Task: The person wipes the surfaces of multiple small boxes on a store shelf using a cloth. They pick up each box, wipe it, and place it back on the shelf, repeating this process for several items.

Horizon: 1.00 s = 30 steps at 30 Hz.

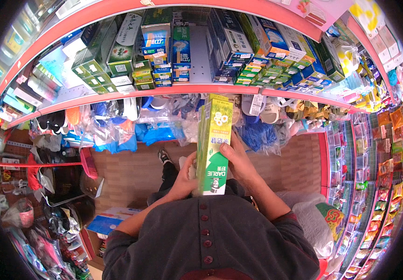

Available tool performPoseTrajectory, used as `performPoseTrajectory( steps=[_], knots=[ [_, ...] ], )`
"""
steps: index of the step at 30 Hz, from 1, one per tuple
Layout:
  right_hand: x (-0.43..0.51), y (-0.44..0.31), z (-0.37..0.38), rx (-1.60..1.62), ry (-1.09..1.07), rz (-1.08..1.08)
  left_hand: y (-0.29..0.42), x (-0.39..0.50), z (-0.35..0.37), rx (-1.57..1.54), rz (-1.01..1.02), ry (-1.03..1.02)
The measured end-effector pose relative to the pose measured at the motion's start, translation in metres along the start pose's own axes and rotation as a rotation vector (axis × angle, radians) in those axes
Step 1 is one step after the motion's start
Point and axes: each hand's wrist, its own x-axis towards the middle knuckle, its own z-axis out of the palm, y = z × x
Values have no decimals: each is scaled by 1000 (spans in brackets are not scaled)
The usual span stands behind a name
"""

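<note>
A stack of Darlie toothpaste boxes (216, 140), yellow-green and white on the top one, is held between my two hands in front of my chest. My left hand (188, 171) grips the stack's left side, its fingers partly hidden behind the boxes. On the opposite side, my right hand (235, 154) has its thumb on the top box's printed face. Beyond the boxes, a shelf with a pink edge (173, 90) carries rows of toothpaste boxes (229, 45). Between two rows, a stretch of the perforated shelf back or base shows.
Bagged slippers (261, 108) and blue plastic-wrapped goods (157, 133) sit below the shelf. Racks of small packets (373, 210) curve along the right. A red dustpan (88, 162) and wrapped goods are at left. A blue-and-white box (112, 220) lies near my left elbow.
</note>
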Motion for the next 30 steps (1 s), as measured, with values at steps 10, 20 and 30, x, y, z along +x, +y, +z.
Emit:
performPoseTrajectory(
  steps=[10, 20, 30],
  knots=[
    [-30, 7, -41, 403, 29, 273, 27, -1, -6, 502, -114, -440],
    [-60, 17, -57, 465, 184, 231, 63, 29, -34, 971, -42, 34],
    [-80, 21, -64, 482, 298, 196, 141, 106, 33, -142, 408, 352]
  ],
)
